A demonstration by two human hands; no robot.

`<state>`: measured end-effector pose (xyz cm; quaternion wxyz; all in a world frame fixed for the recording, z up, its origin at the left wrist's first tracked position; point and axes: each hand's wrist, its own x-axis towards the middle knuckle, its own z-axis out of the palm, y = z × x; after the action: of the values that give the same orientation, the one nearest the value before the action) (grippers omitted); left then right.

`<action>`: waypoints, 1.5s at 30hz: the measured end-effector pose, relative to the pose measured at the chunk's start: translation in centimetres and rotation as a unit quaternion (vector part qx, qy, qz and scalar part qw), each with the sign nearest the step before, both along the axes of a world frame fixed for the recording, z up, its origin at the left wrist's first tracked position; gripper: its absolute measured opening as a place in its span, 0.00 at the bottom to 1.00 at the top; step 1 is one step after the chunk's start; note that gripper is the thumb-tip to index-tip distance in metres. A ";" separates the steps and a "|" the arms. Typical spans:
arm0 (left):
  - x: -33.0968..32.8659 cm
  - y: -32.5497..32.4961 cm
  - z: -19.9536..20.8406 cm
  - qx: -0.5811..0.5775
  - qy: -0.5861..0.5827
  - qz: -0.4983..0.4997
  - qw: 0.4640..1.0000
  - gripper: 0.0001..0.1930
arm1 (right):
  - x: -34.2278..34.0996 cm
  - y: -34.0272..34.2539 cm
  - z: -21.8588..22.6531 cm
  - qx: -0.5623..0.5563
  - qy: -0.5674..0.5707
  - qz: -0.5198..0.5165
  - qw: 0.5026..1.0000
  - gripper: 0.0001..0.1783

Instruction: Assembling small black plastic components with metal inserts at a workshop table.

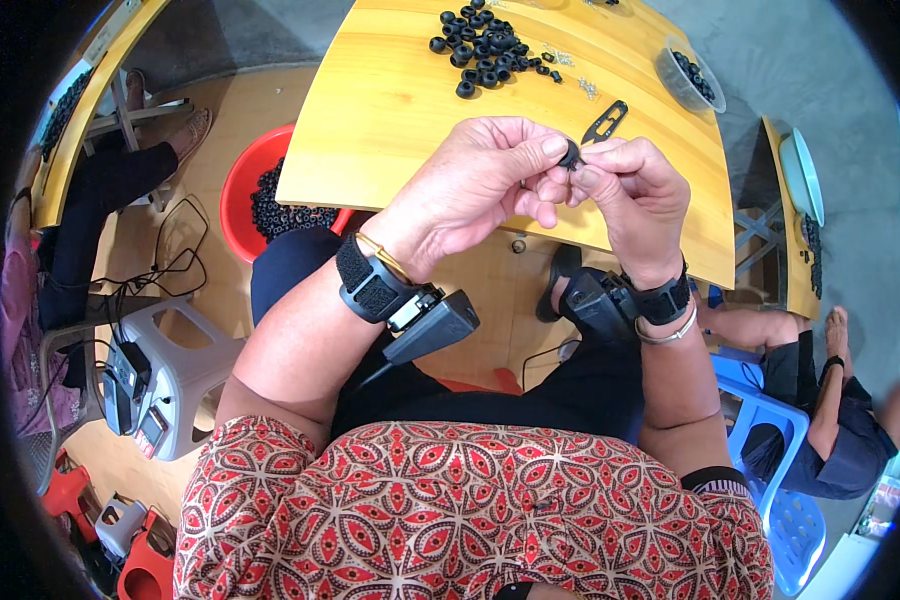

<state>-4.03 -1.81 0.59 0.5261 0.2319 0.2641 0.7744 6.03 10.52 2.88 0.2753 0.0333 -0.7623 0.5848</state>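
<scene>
Above the near part of the yellow wooden table [390,130], my two hands meet at a small round black part [570,154]. My left hand [500,170] pinches it between thumb and fingers. My right hand [630,190] closes its thumb and index finger right beside it, on a tiny dark piece mostly hidden by the fingertips. Just past my right fingers lies a pair of black thread snips [605,121]. A loose heap of round black parts [485,45] lies farther back, with small silvery pieces [587,89] near it.
A clear plastic tub [690,75] of black parts stands at the table's right edge. On the floor to the left, a red basin [238,205] holds many more. A grey stool [185,360] with devices and cables is at left; a person sits by a blue chair [770,430] at right.
</scene>
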 end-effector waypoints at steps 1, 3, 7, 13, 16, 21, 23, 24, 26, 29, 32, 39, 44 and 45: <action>0.0 0.0 0.0 0.002 0.002 0.002 1.000 0.09 | 0.0 0.0 0.1 -0.001 -0.003 0.001 1.000 0.05; 0.2 0.0 0.0 -0.009 0.021 0.019 1.000 0.08 | 0.2 -0.1 0.2 -0.004 -0.008 0.002 1.000 0.05; 0.4 -0.1 0.2 -0.029 0.042 0.036 0.998 0.08 | 0.3 0.0 0.4 0.048 0.001 0.005 0.999 0.05; 1.0 0.2 0.4 -0.051 0.028 0.084 0.995 0.07 | -0.2 -0.4 0.0 0.034 0.016 -0.001 0.999 0.06; 0.7 0.1 0.0 -0.062 0.045 0.076 0.994 0.08 | -0.3 -0.3 -0.1 0.045 -0.009 -0.008 0.999 0.06; 0.1 -0.4 0.3 -0.040 0.040 0.003 0.998 0.09 | 0.2 0.0 0.2 0.012 -0.112 0.008 0.994 0.06; 0.0 -0.4 0.2 -0.030 0.041 -0.021 0.998 0.09 | 0.4 -0.7 0.7 -0.022 -0.113 0.031 0.993 0.08; 0.0 -0.4 0.2 -0.025 0.045 -0.027 0.998 0.09 | 0.4 -0.9 0.9 -0.039 -0.113 0.042 0.992 0.10; 0.0 -0.4 0.2 -0.016 0.052 -0.037 0.998 0.10 | 0.6 -0.9 0.8 0.012 -0.120 0.044 0.992 0.12; 0.1 -0.3 0.2 -0.011 0.048 -0.044 0.998 0.10 | 0.7 -0.5 0.5 0.056 -0.118 0.035 0.991 0.13; 0.2 -0.2 0.2 -0.020 0.033 -0.043 0.998 0.11 | 0.6 -0.3 0.2 0.057 -0.117 0.024 0.991 0.13; 0.0 -0.5 0.2 -0.012 0.067 -0.058 0.996 0.12 | 0.6 -0.7 0.6 0.008 -0.160 0.012 0.987 0.14; 0.0 -0.4 0.1 0.004 0.022 -0.086 0.996 0.11 | 0.0 -0.6 -0.2 0.091 -0.098 -0.009 0.991 0.13; 0.0 -0.5 0.1 0.005 0.016 -0.091 0.996 0.11 | -0.1 -0.7 -0.4 0.095 -0.091 -0.011 0.991 0.13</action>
<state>-4.03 -2.33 0.68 0.5890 0.2702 0.2460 0.7208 5.96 9.80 2.51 0.2067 -0.0019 -0.8366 0.5073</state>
